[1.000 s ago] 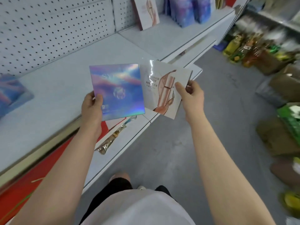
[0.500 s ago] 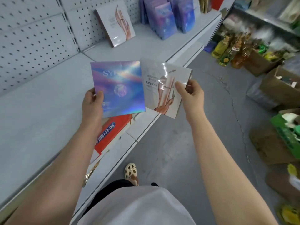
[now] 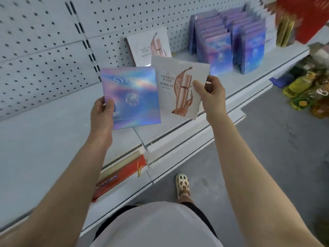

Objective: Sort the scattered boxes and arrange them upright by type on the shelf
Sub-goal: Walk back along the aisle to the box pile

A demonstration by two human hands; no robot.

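Two flat boxes are held side by side above the white shelf (image 3: 53, 139), faces turned up toward the camera. An iridescent blue-purple box (image 3: 130, 97), lettered "SY…" in its upper part, is gripped at its lower left corner by the left hand (image 3: 102, 114); the thumb is laid across the front face and the remaining fingers are hidden behind the box. A white box (image 3: 178, 86), printed with a rose-gold tube and the word MARUBI, is pinched at its right edge by the right hand (image 3: 211, 94), thumb on the front and fingers curled behind. The white box is tilted slightly clockwise, and its left edge is seen just beside the right edge of the iridescent one; whether they touch cannot be told.

Behind the held boxes, one matching white box (image 3: 147, 45) is seen leaning against the pegboard back panel (image 3: 44, 50). To its right, two upright rows of iridescent boxes (image 3: 229, 41) are ranged on the shelf, faces forward. Farther right, gold and red packaging (image 3: 302, 20) is recorded, blurred.

On a lower shelf level, a long red box (image 3: 121, 177) is lying flat beneath the left forearm. Yellow-green bottles (image 3: 302, 91) are noted on the grey floor (image 3: 267, 148) at far right. One foot in a cream perforated clog (image 3: 183, 186) is visible on the floor.
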